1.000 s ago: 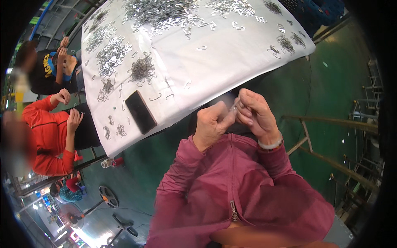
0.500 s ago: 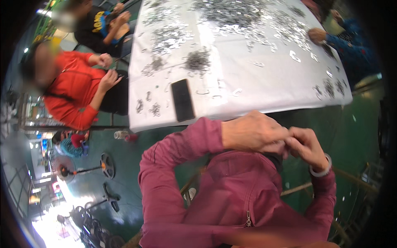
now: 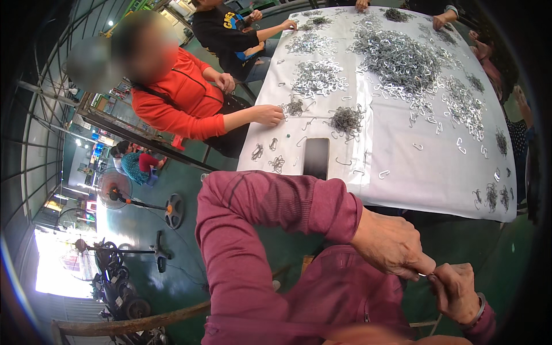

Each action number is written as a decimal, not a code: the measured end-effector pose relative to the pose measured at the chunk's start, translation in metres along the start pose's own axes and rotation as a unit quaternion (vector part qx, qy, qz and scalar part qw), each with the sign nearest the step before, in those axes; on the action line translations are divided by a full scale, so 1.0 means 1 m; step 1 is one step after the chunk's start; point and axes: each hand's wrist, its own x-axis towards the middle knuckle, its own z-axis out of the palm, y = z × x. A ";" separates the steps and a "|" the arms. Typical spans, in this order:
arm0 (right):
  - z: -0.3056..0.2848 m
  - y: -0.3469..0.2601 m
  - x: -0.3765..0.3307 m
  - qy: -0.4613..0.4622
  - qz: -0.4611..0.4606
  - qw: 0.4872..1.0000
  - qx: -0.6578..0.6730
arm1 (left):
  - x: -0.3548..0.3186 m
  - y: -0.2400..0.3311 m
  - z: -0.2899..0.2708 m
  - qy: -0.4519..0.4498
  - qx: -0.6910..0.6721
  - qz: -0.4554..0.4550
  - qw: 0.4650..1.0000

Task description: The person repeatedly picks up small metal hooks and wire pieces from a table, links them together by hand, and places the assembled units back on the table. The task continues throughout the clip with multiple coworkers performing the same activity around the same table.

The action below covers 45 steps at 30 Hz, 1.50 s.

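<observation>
Near the lower right, my left hand (image 3: 394,244) and my right hand (image 3: 457,292) meet fingertip to fingertip in front of my body, beside the table's near edge. Both are closed in a pinch. A sliver of a small shiny metal piece (image 3: 423,275) shows between them; most of it is hidden by the fingers, though it resembles the bent metal hooks on the table. Closest to my left sleeve lies a dark phone (image 3: 316,158) on the white-covered table (image 3: 414,172). A few single metal hooks (image 3: 384,174) are scattered beside it.
A large heap of metal hooks (image 3: 402,60) covers the table's far middle, with smaller piles (image 3: 347,119) around it. A person in red (image 3: 184,95) and one in a black shirt (image 3: 227,34) sit at the left side; other hands reach in from the far and right edges.
The view has tilted and shifted, so the table shows farther right and lower. My hands sit lower, and a metal sliver now shows between them. The person in red has put one hand onto the table.
</observation>
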 end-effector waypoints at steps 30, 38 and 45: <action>0.080 0.064 0.047 0.219 0.175 0.500 0.819 | 0.009 -0.076 0.014 0.186 -0.525 -0.307 0.772; 0.075 0.059 0.036 0.258 0.135 0.565 0.772 | 0.012 -0.070 0.027 0.233 0.085 -0.069 0.966; 0.083 0.057 0.047 0.278 0.095 0.529 0.796 | 0.008 -0.080 0.034 0.250 0.176 0.061 0.950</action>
